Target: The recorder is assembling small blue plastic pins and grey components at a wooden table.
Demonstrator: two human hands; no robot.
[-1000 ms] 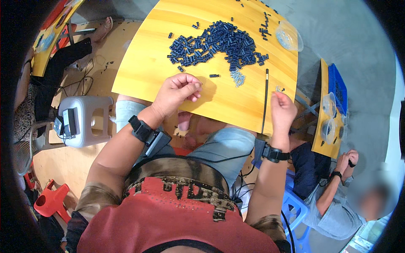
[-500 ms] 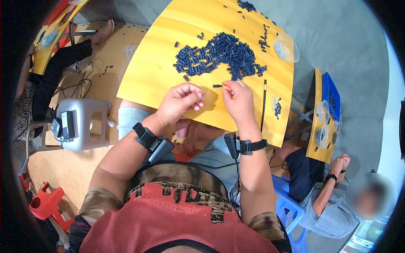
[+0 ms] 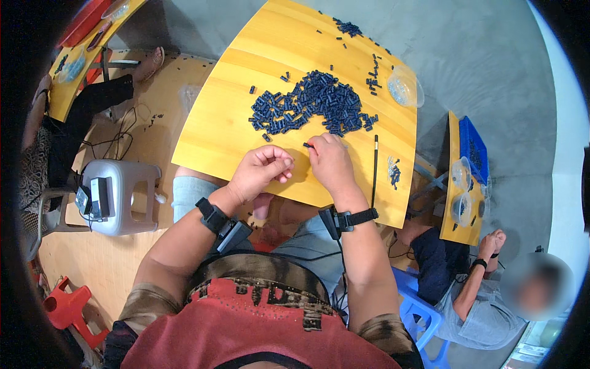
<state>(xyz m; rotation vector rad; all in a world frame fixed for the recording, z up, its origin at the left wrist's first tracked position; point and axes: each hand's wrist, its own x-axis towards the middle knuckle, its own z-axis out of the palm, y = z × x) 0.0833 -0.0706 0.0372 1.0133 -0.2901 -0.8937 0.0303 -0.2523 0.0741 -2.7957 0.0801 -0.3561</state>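
Observation:
Between the thumb and fingers of my right hand (image 3: 330, 161) is a small black plastic piece (image 3: 307, 145), its end sticking out to the left. My left hand (image 3: 261, 173) hovers at the table's near edge, thumb against curled fingers; whatever it may hold is too small to make out. A gap separates the two hands. Just beyond them, a large heap of similar black pieces (image 3: 332, 101) lies on the yellow table (image 3: 212, 123). Right of my right hand lies a thin black rod (image 3: 375, 172), and past it a little pile of silvery and black parts (image 3: 394, 172).
A clear bowl of small silvery parts (image 3: 404, 86) stands at the table's right edge. More black pieces (image 3: 348, 28) lie at the far end. A grey stool (image 3: 123, 197) stands at left; another person (image 3: 479, 307) sits at right beside a small table with a blue tray (image 3: 473, 147).
My right hand has closed on a black piece that lay on the table and moved slightly left with it. The left hand keeps its pinch. The whole view has shifted a little.

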